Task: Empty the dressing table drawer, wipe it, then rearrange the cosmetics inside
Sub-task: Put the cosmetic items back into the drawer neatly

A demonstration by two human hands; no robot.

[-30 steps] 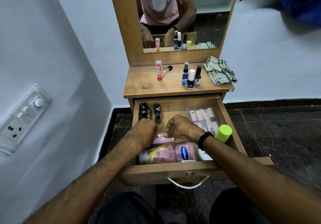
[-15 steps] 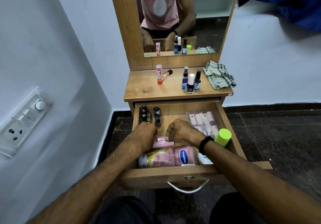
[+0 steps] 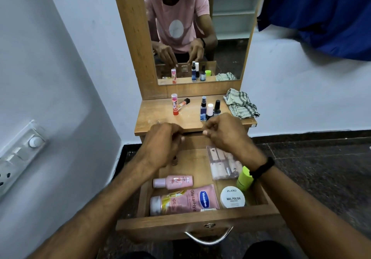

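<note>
Nearest you, the open drawer (image 3: 160, 224) held a pink Vaseline tube (image 3: 186, 200) lying along its front wall beside a white Zudio tub (image 3: 232, 199). A small pink bottle (image 3: 174, 182) lay just behind the tube, with a green bottle (image 3: 244, 179) at the right wall and a clear pack (image 3: 222, 164) behind it. Above the drawer's back half your left hand (image 3: 162, 144) and right hand (image 3: 224, 134) hovered apart, fingers curled and blurred, so I could not tell whether either pinched anything. Farther off, the tabletop (image 3: 156, 116) carried a pink stick (image 3: 175, 106), three small bottles (image 3: 209, 110) and a checked cloth (image 3: 241, 106) below the mirror (image 3: 230, 37).
</note>
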